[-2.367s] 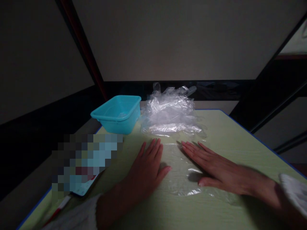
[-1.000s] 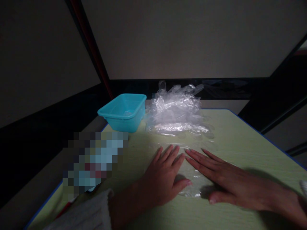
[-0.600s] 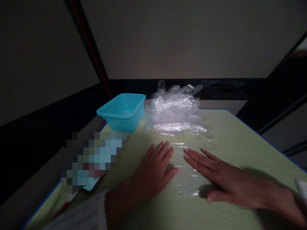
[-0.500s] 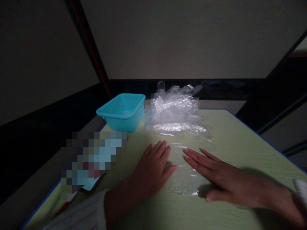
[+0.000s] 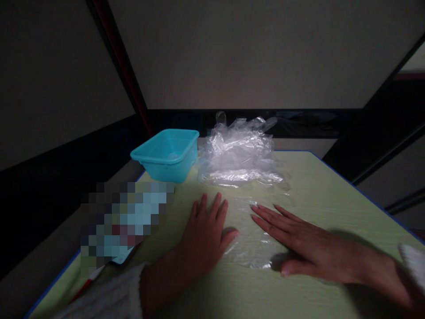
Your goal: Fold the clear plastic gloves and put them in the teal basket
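Observation:
A thin, clear disposable plastic glove (image 5: 245, 248) lies flat on the table, its outline hard to make out. My left hand (image 5: 204, 232) rests palm down at its left edge, fingers spread. From the right, my right hand (image 5: 295, 239) lies over the glove with its fingers stretched out and thumb apart. Neither hand grips anything. Just beyond the fingertips is a crumpled, shiny pile of similar clear plastic gloves (image 5: 241, 153), with finger-shaped ends sticking up at its far side.
A turquoise plastic basin (image 5: 187, 166) stands at the table's far left, beside the pile. Nearer on the left, a blurred-out flat item (image 5: 136, 217) lies by a red and white stick-like object (image 5: 86, 283). The pale green table (image 5: 318, 186) has a blue edge and meets a wall behind.
My left hand has slid slightly left, and its fingers have spread wider. The right hand stays over the plastic glove. The whole view has shifted a little.

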A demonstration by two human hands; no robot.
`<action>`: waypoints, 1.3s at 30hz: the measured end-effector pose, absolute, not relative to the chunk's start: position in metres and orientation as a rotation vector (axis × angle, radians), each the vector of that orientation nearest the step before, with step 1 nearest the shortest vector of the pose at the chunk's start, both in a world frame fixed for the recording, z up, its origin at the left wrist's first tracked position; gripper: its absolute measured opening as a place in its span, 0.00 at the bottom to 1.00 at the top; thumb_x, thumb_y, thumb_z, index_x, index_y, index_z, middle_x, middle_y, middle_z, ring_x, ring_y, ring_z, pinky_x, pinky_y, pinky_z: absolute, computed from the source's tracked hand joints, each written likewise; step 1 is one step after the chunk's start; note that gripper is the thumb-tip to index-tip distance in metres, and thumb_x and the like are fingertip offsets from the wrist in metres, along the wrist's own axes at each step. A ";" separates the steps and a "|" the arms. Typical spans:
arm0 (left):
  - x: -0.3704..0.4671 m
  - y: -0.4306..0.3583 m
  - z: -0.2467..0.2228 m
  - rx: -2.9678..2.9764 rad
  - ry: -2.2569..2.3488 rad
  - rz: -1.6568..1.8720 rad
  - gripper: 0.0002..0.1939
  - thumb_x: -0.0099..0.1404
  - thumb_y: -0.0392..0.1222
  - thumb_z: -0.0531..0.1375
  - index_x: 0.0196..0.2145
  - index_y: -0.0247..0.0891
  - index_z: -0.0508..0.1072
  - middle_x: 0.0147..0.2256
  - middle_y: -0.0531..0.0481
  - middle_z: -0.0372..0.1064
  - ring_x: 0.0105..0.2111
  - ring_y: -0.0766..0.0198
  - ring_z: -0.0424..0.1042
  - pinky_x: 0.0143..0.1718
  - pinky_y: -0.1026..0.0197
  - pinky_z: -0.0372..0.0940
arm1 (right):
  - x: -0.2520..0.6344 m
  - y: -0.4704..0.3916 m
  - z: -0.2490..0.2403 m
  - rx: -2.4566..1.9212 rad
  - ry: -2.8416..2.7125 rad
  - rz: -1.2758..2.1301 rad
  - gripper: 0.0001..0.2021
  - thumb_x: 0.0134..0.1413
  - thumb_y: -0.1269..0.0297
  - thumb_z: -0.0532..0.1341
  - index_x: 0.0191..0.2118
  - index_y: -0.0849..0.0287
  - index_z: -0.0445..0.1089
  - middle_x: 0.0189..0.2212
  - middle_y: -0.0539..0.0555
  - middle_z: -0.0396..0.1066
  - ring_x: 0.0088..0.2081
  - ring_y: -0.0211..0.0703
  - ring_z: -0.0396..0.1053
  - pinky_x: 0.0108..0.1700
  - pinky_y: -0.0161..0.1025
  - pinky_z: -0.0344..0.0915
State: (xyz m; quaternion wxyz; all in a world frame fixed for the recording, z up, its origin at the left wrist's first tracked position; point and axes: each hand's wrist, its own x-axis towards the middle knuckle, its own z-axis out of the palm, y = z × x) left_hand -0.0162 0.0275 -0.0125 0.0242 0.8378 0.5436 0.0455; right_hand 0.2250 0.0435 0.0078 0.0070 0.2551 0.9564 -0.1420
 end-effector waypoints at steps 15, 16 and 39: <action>-0.017 0.027 -0.010 2.641 1.622 0.163 0.31 0.65 0.52 0.50 0.59 0.29 0.55 0.62 0.34 0.43 0.61 0.37 0.43 0.54 0.31 0.45 | 0.226 0.045 0.009 0.800 3.041 -0.435 0.41 0.56 0.46 0.52 0.64 0.58 0.27 0.64 0.62 0.34 0.63 0.56 0.35 0.60 0.60 0.40; -0.017 0.027 -0.008 2.659 1.577 0.179 0.30 0.66 0.51 0.50 0.59 0.29 0.54 0.62 0.34 0.43 0.61 0.39 0.42 0.55 0.31 0.44 | 0.226 0.046 0.010 0.802 3.043 -0.424 0.41 0.56 0.46 0.51 0.64 0.59 0.27 0.64 0.62 0.35 0.63 0.56 0.36 0.60 0.60 0.41; -0.025 0.026 0.007 2.994 0.818 0.360 0.11 0.66 0.34 0.49 0.44 0.34 0.65 0.42 0.46 0.72 0.45 0.63 0.69 0.59 0.53 0.49 | 0.232 0.060 0.011 1.205 3.076 -0.116 0.27 0.62 0.49 0.45 0.57 0.63 0.59 0.55 0.64 0.62 0.56 0.54 0.60 0.56 0.60 0.55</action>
